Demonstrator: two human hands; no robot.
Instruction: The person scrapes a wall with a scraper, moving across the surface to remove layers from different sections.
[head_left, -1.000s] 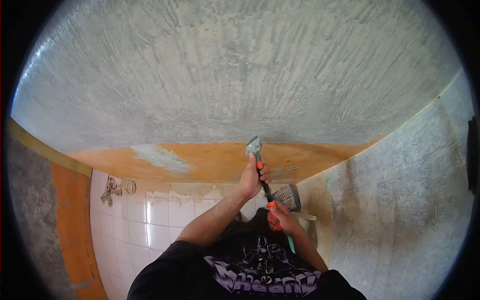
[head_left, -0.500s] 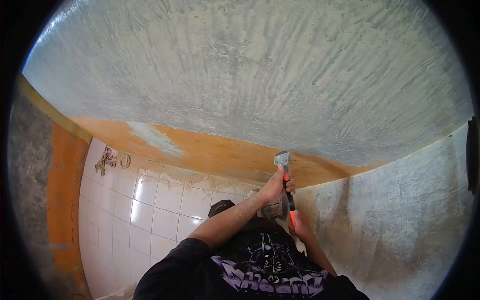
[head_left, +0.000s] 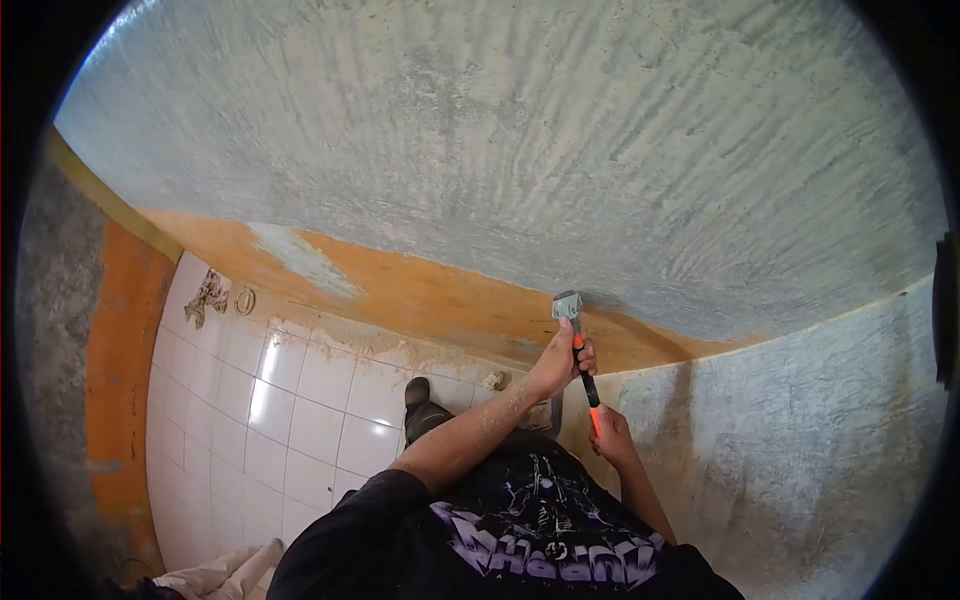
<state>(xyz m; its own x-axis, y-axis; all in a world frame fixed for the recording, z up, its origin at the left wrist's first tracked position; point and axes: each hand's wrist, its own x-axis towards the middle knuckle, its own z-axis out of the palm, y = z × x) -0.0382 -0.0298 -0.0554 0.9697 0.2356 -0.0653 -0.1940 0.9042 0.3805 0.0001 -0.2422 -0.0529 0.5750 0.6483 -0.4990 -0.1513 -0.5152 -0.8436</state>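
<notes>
A long-handled paint scraper (head_left: 567,306) has a grey head and a black and orange handle. Its head rests against the wall, where the orange paint (head_left: 440,285) meets the stripped grey surface (head_left: 470,150). My left hand (head_left: 562,364) is wrapped round the upper handle, thumb lying up toward the head. Lower down, my right hand (head_left: 612,437) grips the orange end of the handle. Dust speckles my left forearm.
White floor tiles (head_left: 315,420) carry orange-brown scrapings along the wall's foot. A crumpled cloth (head_left: 208,297) and a ring-shaped item (head_left: 245,300) lie at the left. Pale-trousered legs of another person (head_left: 225,572) show at lower left. A grey side wall (head_left: 790,430) stands at right.
The scraper head has shifted slightly up the wall, both hands staying on the handle. My shoe and the other person's legs show more clearly as the view shifts.
</notes>
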